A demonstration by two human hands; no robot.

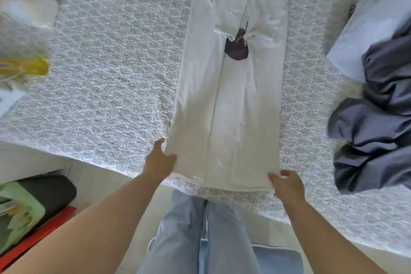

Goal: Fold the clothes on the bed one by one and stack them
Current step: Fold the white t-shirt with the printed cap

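Bright, soft daylight; white folded cotton shirt (pixel 231 95) washed out far end, faint shadow near end; wide-angle bending, blurred left edge.

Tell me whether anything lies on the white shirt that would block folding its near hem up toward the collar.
Nothing visible does. The left hand and right hand already grip the near hem of the white shirt, whose surface is bare. The grey garment lies apart, to the right.

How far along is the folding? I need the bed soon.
Done: white shirt has its sides folded into a long strip. In hand: left hand and right hand grip its near corners. Left: folding it up, the crumpled grey garment, stacking.
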